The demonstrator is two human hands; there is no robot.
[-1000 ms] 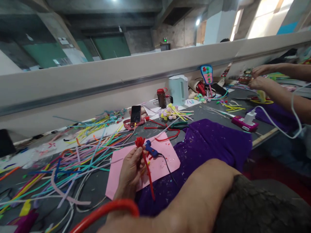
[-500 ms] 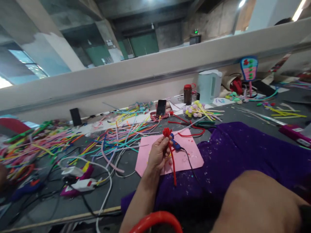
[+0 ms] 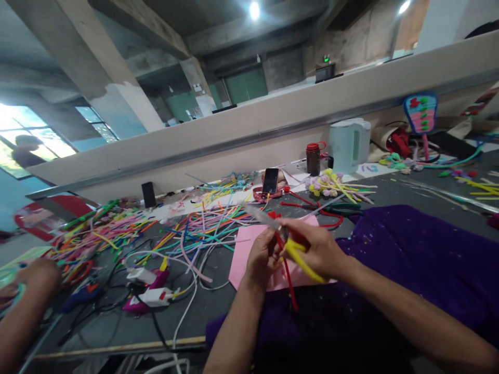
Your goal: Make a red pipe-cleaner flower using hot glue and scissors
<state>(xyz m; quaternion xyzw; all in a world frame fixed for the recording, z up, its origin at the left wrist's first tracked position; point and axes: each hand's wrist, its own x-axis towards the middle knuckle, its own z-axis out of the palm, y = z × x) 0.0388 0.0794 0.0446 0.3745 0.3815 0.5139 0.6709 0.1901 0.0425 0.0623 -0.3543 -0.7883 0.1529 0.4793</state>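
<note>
My left hand (image 3: 259,258) is closed around a red pipe-cleaner flower (image 3: 289,284); its bent red head shows just above the fingers and its stem hangs down below them. In my right hand (image 3: 322,244) is a pair of scissors with yellow handles (image 3: 303,261). The blades are blurred and point up and left, close against the red head; whether they touch it I cannot tell. Beneath both hands lies a pink sheet (image 3: 241,259), partly covered by them. A purple cloth (image 3: 409,249) spreads to the right.
Loose coloured pipe cleaners (image 3: 210,223) cover the table's left half. Beside them sit power strips (image 3: 150,297) with cables. Along the back are a phone (image 3: 270,180), a brown bottle (image 3: 313,160) and a pale kettle (image 3: 346,145). Another person's hand (image 3: 41,278) works at far left.
My right hand has come in from the lower right with the scissors and now meets the left hand at the red flower. The view has shifted left, bringing another person's arm into sight.
</note>
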